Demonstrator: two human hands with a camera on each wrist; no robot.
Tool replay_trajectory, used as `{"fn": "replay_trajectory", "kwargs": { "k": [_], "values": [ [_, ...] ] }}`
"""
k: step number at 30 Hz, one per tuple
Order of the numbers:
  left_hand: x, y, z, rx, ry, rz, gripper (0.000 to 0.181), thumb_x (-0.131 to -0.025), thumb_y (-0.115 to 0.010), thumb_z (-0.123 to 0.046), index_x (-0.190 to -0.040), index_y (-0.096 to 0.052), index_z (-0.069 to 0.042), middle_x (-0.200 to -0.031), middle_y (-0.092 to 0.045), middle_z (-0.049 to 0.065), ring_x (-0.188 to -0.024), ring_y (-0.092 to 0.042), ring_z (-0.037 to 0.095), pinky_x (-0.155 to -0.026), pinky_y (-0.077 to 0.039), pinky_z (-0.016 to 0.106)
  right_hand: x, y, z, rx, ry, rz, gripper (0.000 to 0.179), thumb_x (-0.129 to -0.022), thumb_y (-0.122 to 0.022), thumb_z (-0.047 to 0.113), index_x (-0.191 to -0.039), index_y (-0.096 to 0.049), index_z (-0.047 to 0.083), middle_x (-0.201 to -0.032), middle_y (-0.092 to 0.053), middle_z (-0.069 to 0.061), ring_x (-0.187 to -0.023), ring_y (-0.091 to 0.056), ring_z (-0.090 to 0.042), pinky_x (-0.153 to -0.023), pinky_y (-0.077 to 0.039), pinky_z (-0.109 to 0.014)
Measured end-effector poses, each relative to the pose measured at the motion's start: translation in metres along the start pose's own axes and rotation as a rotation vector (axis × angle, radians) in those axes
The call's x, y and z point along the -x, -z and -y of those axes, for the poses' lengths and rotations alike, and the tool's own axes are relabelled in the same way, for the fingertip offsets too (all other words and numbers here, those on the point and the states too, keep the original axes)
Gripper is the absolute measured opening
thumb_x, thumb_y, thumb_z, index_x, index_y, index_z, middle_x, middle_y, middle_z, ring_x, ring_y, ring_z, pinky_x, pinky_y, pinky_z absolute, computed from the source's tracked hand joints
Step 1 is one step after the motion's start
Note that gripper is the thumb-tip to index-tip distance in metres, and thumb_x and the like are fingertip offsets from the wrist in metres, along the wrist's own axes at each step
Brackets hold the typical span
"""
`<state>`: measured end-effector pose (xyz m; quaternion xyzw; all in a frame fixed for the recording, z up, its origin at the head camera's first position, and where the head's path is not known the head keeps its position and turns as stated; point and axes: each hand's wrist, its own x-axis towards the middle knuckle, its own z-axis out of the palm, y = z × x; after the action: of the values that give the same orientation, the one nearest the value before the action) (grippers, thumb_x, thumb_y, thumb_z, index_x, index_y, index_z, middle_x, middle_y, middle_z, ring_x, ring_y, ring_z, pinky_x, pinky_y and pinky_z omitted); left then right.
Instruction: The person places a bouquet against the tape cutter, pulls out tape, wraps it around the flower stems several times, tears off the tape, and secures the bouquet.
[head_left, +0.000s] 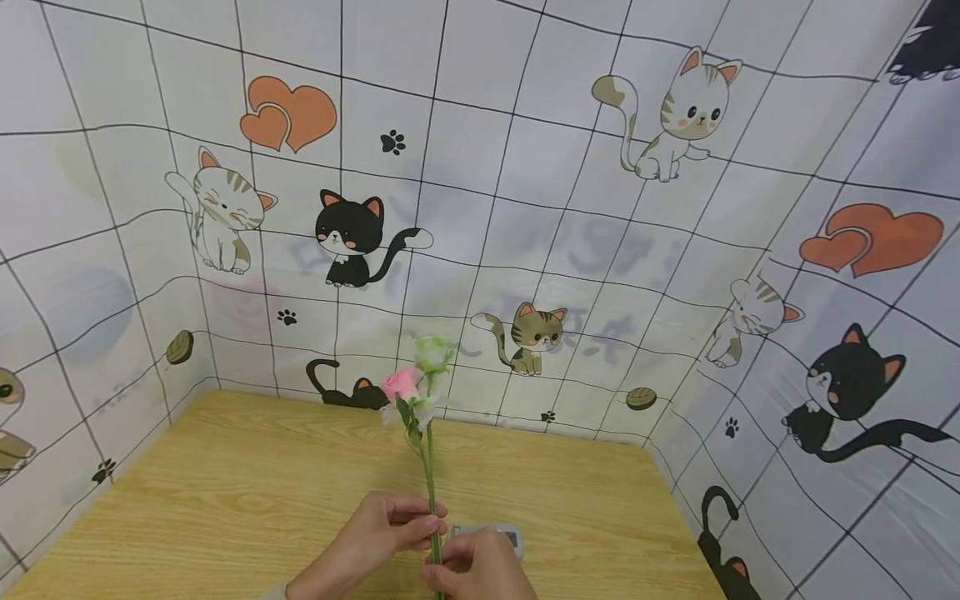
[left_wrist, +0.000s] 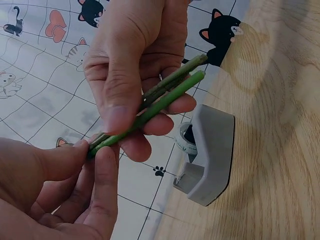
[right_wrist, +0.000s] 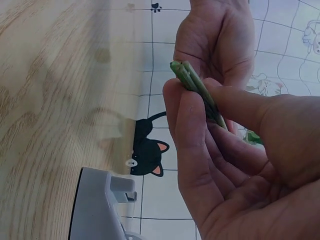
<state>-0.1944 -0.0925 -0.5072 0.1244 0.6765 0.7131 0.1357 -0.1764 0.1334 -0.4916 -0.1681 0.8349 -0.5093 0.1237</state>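
Note:
In the head view my left hand pinches a small bunch of artificial flowers by the green stems, which stand nearly upright. A pink rose, a pale green bloom and a whitish bloom top the bunch. Lower down, my right hand grips the same stems between thumb and fingers. The left wrist view shows the cut stem ends lying together, one brighter green than the others. A grey tape dispenser with a roll of clear tape stands close by, partly hidden behind the right hand in the head view.
The wooden tabletop spreads around the hands. White sheets printed with cats, hearts and grid lines enclose it at the back and both sides.

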Motion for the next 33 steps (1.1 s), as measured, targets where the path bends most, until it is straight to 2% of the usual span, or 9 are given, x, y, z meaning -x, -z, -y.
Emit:
{"fn": "replay_trajectory", "kwargs": {
  "k": [6, 9, 14, 22, 28, 33],
  "values": [
    [0.0017, 0.0019, -0.0011, 0.001, 0.006, 0.02, 0.032, -0.115, -0.076, -0.014, -0.139, -0.08, 0.006, -0.124, -0.088, 0.018, -0.116, -0.084, 0.018, -0.101, -0.073, 0.036, -0.0006, 0.0057, -0.0019, -0.096, -0.011, 0.083, 0.019, -0.11, -0.084, 0.02, -0.1, -0.091, 0.005, -0.087, -0.087, -0.01, -0.069, -0.074, -0.009, -0.065, -0.062, -0.02],
    [0.0022, 0.0028, -0.0005, 0.012, 0.017, 0.027, 0.033, -0.115, -0.076, -0.017, -0.141, -0.08, 0.005, -0.127, -0.088, 0.018, -0.117, -0.084, 0.017, -0.103, -0.072, 0.036, -0.0011, 0.0067, -0.0028, -0.143, -0.04, 0.097, 0.015, -0.109, -0.085, 0.018, -0.103, -0.091, 0.005, -0.093, -0.088, -0.014, -0.074, -0.077, -0.012, -0.066, -0.063, -0.022],
    [0.0022, 0.004, 0.0013, 0.028, 0.026, 0.027, 0.035, -0.115, -0.077, -0.02, -0.141, -0.08, 0.004, -0.13, -0.087, 0.019, -0.119, -0.085, 0.02, -0.104, -0.072, 0.038, -0.0015, 0.0056, -0.0046, -0.177, -0.076, 0.081, 0.009, -0.105, -0.089, 0.013, -0.102, -0.091, 0.005, -0.093, -0.089, -0.014, -0.078, -0.082, -0.016, -0.068, -0.068, -0.025],
    [0.0048, 0.0044, -0.0018, 0.019, 0.036, 0.031, 0.034, -0.114, -0.078, -0.02, -0.139, -0.081, 0.003, -0.133, -0.086, 0.02, -0.121, -0.084, 0.022, -0.106, -0.072, 0.042, 0.0003, 0.0048, -0.0042, -0.161, -0.088, 0.051, 0.007, -0.101, -0.093, 0.011, -0.097, -0.091, 0.005, -0.088, -0.088, -0.012, -0.075, -0.082, -0.018, -0.067, -0.07, -0.028],
    [0.0022, 0.0037, 0.0001, -0.013, 0.041, 0.009, 0.033, -0.114, -0.078, -0.018, -0.138, -0.08, 0.006, -0.134, -0.086, 0.019, -0.121, -0.084, 0.022, -0.106, -0.072, 0.045, 0.0, 0.005, -0.001, -0.127, -0.099, 0.04, 0.008, -0.101, -0.093, 0.011, -0.094, -0.091, 0.007, -0.086, -0.088, -0.008, -0.071, -0.081, -0.015, -0.066, -0.069, -0.028],
    [-0.0005, 0.003, 0.0036, -0.042, 0.047, -0.006, 0.032, -0.116, -0.076, -0.017, -0.136, -0.079, 0.007, -0.128, -0.088, 0.016, -0.116, -0.085, 0.019, -0.1, -0.074, 0.042, -0.0004, 0.0054, 0.0006, -0.09, -0.118, 0.029, 0.008, -0.102, -0.092, 0.011, -0.093, -0.092, 0.009, -0.085, -0.088, -0.008, -0.07, -0.079, -0.015, -0.066, -0.069, -0.031]
  ]
}}
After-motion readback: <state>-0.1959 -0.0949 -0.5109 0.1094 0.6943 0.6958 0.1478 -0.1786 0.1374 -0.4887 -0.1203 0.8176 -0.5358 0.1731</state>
